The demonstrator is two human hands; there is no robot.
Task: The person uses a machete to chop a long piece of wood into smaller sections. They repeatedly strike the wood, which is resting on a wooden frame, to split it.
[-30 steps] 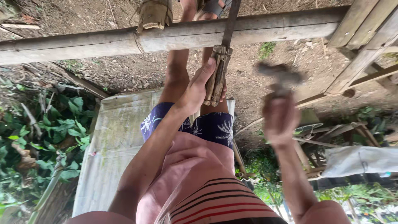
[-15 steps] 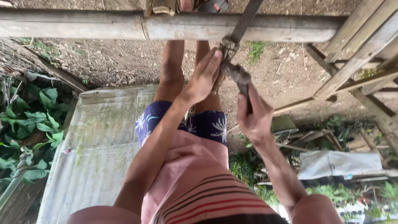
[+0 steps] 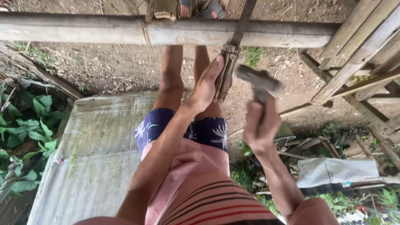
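I am steadying the tool handle [image 3: 225, 75] against the pole [image 3: 83, 30] with my left hand [image 3: 204, 89], fingers loosely open and flat along it, so it sits firm there. My right hand [image 3: 261, 127] is gripping a hammer [image 3: 258, 81], raised just beside the handle.

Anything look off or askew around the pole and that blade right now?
The blade crosses the bamboo pole at a slant, not square; the left hand steadies its wooden handle. The hammer in the right hand is blurred.
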